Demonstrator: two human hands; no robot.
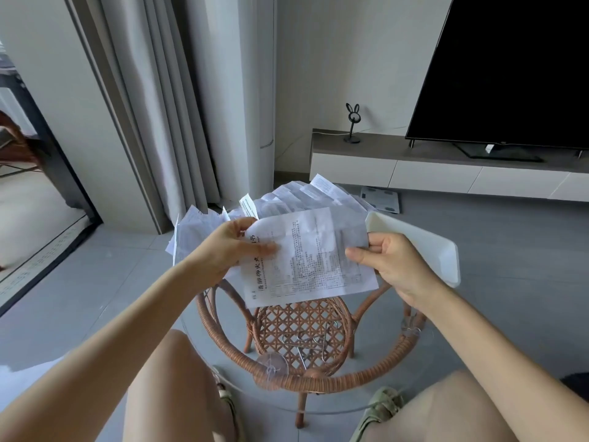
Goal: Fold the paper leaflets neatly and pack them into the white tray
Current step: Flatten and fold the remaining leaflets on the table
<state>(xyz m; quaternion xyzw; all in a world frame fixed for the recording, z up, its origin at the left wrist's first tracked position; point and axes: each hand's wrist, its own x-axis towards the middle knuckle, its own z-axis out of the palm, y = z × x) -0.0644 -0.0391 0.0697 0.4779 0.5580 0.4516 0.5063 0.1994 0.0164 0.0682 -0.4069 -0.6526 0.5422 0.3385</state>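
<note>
- The left hand and right hand each pinch one side of a printed leaflet, held above the rattan table.
- The white tray sits at the table's right edge, the leaflet pile at its far edge.

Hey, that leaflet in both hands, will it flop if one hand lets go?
Probably floppy: the leaflet is thin, creased paper, pinched at each end by the left hand and right hand. Likely very light, so a draught could shift it. It may tear if tugged.

Bare forearms, bare knees — pale green knotted sandals
</note>
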